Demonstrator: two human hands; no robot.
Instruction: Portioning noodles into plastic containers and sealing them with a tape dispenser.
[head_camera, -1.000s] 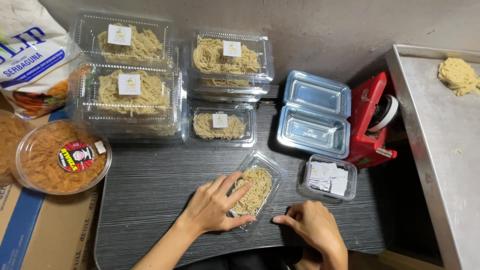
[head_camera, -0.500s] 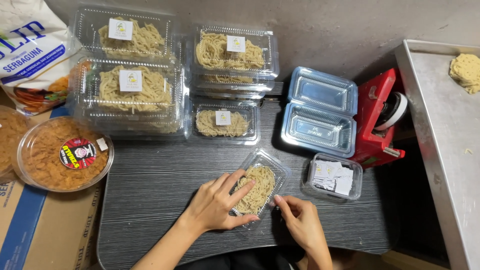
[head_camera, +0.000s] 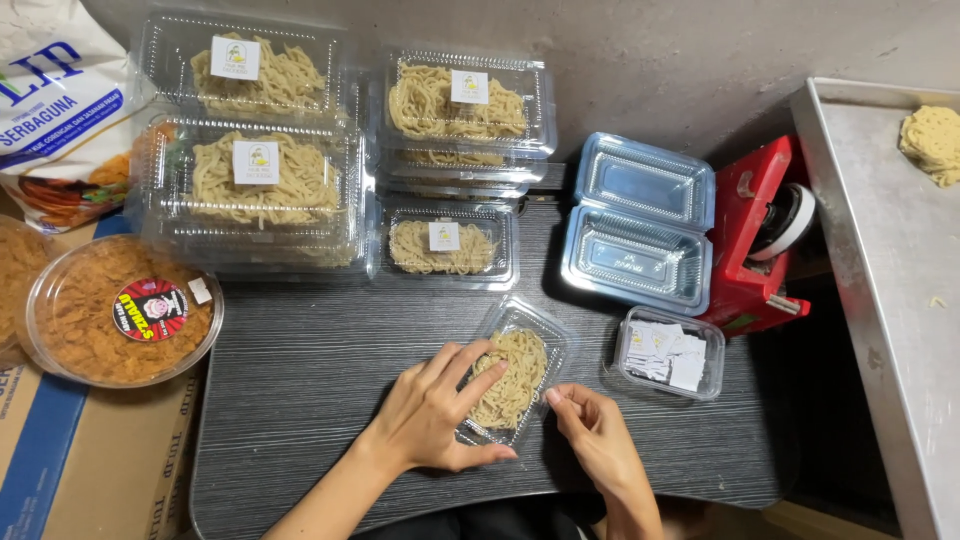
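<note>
A small clear plastic box of pale noodles (head_camera: 515, 372) lies tilted on the dark wood-grain table (head_camera: 300, 380), near its front edge. My left hand (head_camera: 435, 410) rests flat on the box's lid and left side, fingers spread over the noodles. My right hand (head_camera: 590, 425) touches the box's right lower edge with fingertips pinched together; whether it holds something small I cannot tell.
Several labelled noodle boxes (head_camera: 265, 185) are stacked at the back. An empty open clear box (head_camera: 640, 230), a red tape dispenser (head_camera: 760, 235) and a small tub of paper labels (head_camera: 668, 352) sit to the right. A round tub (head_camera: 115, 315) is left, a metal tray (head_camera: 890, 290) right.
My right hand moved left from the table's edge up to the noodle box's right side. My left hand stayed on the lid.
</note>
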